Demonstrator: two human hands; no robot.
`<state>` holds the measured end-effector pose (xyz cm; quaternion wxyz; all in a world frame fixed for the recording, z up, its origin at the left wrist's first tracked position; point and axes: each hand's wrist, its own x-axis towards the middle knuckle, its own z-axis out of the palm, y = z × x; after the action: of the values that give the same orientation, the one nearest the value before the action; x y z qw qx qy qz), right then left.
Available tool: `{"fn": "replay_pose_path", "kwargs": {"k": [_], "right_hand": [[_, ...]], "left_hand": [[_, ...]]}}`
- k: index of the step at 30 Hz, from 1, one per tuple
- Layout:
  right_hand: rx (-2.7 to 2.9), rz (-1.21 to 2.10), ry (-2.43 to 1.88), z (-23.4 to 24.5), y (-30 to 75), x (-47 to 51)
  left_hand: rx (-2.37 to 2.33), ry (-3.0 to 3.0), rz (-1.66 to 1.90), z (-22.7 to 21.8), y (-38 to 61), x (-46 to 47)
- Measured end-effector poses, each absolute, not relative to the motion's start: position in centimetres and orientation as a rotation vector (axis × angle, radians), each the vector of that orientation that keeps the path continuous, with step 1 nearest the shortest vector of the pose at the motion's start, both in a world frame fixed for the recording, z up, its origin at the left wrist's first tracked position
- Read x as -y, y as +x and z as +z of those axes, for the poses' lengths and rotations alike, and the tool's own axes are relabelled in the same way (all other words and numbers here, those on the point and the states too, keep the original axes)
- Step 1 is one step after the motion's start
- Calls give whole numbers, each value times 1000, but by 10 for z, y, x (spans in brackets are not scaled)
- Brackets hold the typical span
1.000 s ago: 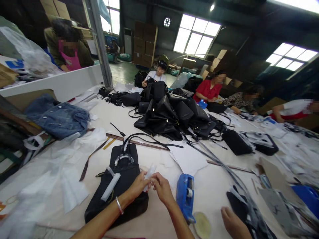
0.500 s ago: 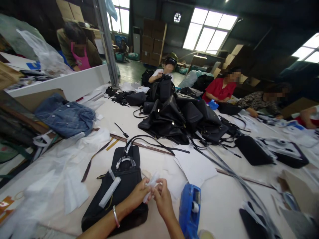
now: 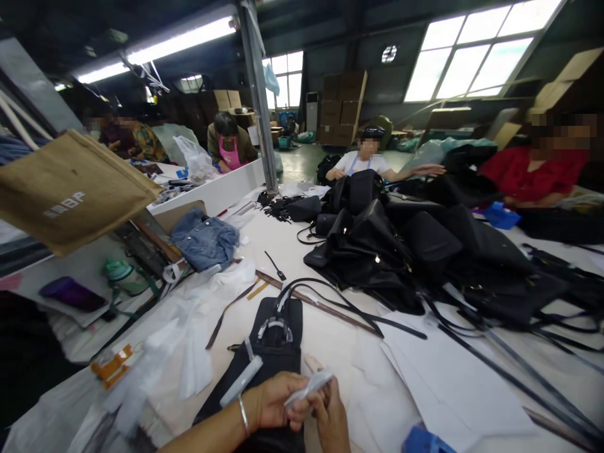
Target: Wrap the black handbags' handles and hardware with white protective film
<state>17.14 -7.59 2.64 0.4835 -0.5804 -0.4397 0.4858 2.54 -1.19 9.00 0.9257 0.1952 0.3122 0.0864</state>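
A crumpled strip of thin white wrapping [image 3: 311, 385] is pinched between the fingers of my left hand [image 3: 278, 401] and my right hand [image 3: 331, 416], which are close together. My left wrist wears a silver bangle. Below and behind my hands a black bag [image 3: 277, 343] lies on the table. White wrapping covers part of its handle [image 3: 277, 327], and a white wrapped strip [image 3: 241, 380] lies across its body. Just beyond my fingers is a small beige piece [image 3: 312, 363] whose kind I cannot make out.
A heap of black bags [image 3: 372, 251] fills the table's middle. White sheets [image 3: 438, 377] and a blue tape dispenser [image 3: 427, 440] are to the right. Left are white wrapping sheets [image 3: 155, 358], a denim garment [image 3: 205, 238] and a brown bag [image 3: 75, 189]. Several people sit around, one in white [image 3: 365, 165] opposite.
My view has swung left, so the scene sits further right and the tape dispenser is mostly out of frame. My hands still hold the white strip. The person opposite has stretched an arm sideways.
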Motion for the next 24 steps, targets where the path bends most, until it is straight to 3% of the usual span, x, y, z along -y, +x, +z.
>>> {"fn": "replay_pose_path", "kwargs": {"k": [7, 13, 18, 24], "right_hand": [[1461, 1128, -1507, 42, 203, 80], [1802, 851, -1701, 40, 228, 87], [1660, 646, -1894, 59, 236, 76], [1600, 666, -1729, 78, 156, 77]], "left_hand": [[-660, 559, -14, 71, 32, 4], [-868, 875, 103, 64, 42, 14], [-1177, 1119, 310, 55, 18, 8], [-1176, 1329, 145, 45, -6, -3]]}}
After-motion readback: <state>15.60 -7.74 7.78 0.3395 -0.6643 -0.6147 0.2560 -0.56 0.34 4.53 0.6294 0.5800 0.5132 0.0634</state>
